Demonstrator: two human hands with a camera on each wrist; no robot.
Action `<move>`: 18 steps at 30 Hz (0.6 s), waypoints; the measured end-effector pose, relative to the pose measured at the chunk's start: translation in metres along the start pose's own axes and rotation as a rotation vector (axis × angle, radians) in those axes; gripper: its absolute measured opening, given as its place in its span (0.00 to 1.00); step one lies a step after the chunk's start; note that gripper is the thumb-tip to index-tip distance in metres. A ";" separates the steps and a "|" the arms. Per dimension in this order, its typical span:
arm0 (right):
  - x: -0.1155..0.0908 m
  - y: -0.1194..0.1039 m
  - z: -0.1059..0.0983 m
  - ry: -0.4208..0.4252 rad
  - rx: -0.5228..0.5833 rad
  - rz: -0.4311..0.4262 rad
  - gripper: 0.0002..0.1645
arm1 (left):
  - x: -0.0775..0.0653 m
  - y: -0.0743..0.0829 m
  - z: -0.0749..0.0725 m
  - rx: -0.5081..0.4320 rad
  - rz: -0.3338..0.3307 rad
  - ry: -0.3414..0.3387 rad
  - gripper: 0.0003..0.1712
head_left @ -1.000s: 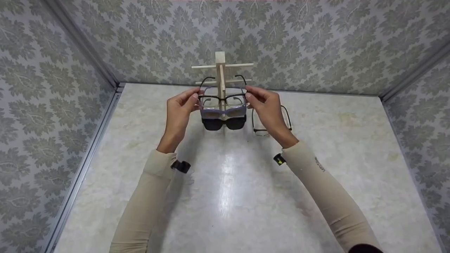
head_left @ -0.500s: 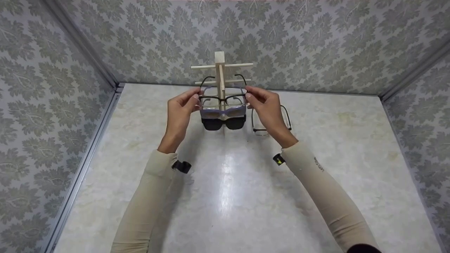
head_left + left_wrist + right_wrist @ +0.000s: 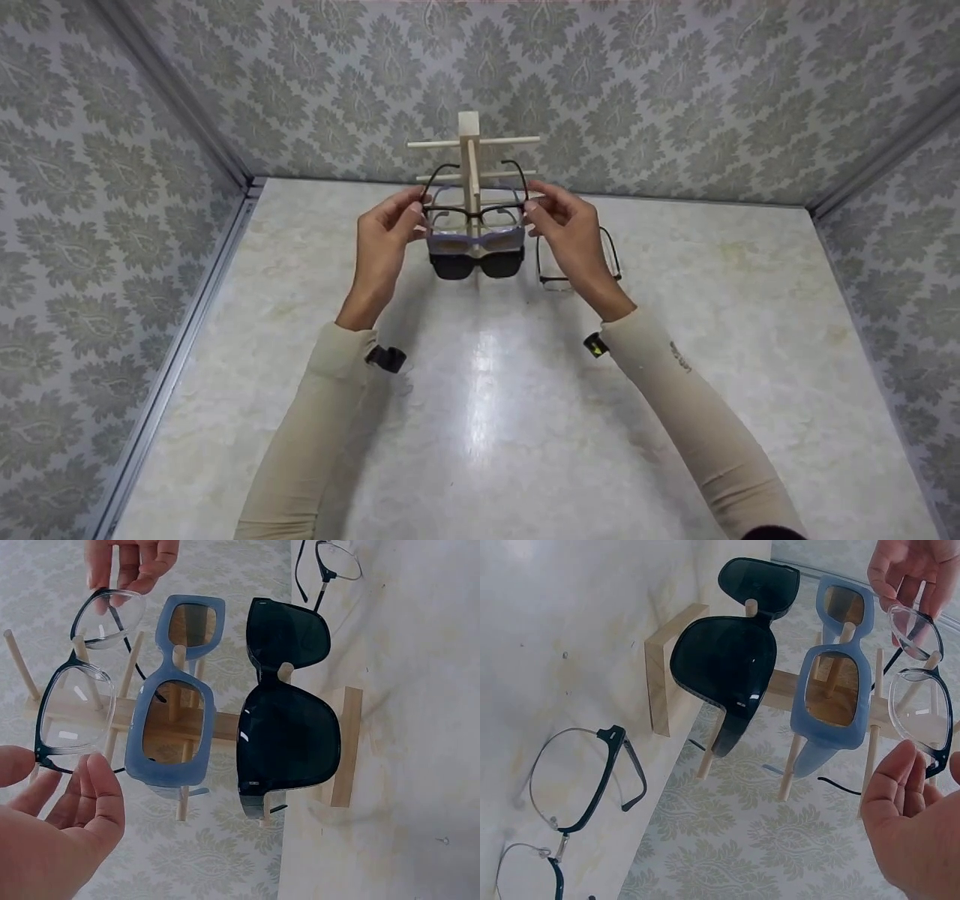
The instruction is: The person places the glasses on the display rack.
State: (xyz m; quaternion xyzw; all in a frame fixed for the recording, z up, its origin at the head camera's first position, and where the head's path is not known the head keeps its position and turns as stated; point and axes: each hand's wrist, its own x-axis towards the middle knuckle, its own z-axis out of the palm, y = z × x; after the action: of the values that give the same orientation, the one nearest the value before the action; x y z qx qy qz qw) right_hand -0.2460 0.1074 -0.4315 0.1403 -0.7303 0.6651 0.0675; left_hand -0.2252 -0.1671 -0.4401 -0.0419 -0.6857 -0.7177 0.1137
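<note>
My left hand (image 3: 381,244) and right hand (image 3: 574,240) hold a pair of eyeglasses (image 3: 75,705) by its two outer ends near the hinges. The frame is black along the top with clear lower rims, and its dark temples reach back past a wooden display stand (image 3: 469,157). In both wrist views the glasses sit at a peg of the stand, peg tip at the bridge. Just below hang blue sunglasses (image 3: 135,739) with brown lenses. Under those, large black sunglasses (image 3: 727,660) rest on a lower peg.
Another pair of eyeglasses (image 3: 613,757), dark on top with thin wire rims, lies on the marbled table (image 3: 480,480), partly behind my right forearm in the head view. Bare upper pegs (image 3: 510,139) stick out sideways from the stand. A patterned wall (image 3: 645,90) stands close behind.
Both hands stay at the ends of the eyeglasses. My right index finger has lifted slightly, and the temples appear to have spread a little wider.
</note>
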 end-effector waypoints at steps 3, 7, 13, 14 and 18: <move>-0.005 0.002 -0.005 -0.006 -0.033 -0.023 0.26 | -0.004 -0.004 -0.004 0.023 -0.009 0.009 0.25; -0.013 0.006 -0.013 -0.006 -0.070 -0.027 0.24 | -0.011 -0.011 -0.011 0.044 -0.017 0.031 0.23; -0.024 0.016 -0.031 0.016 -0.078 -0.007 0.19 | -0.021 -0.019 -0.019 0.069 -0.011 0.050 0.20; -0.026 0.017 -0.035 0.019 -0.080 -0.004 0.19 | -0.022 -0.021 -0.020 0.071 -0.009 0.051 0.20; -0.036 0.023 -0.049 0.035 -0.091 0.001 0.18 | -0.028 -0.027 -0.023 0.092 -0.008 0.055 0.20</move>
State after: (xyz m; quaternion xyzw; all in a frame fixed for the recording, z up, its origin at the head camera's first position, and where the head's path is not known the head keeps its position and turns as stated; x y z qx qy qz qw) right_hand -0.2228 0.1619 -0.4584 0.1253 -0.7585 0.6337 0.0864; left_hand -0.2017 -0.1856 -0.4735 -0.0139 -0.7148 -0.6868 0.1315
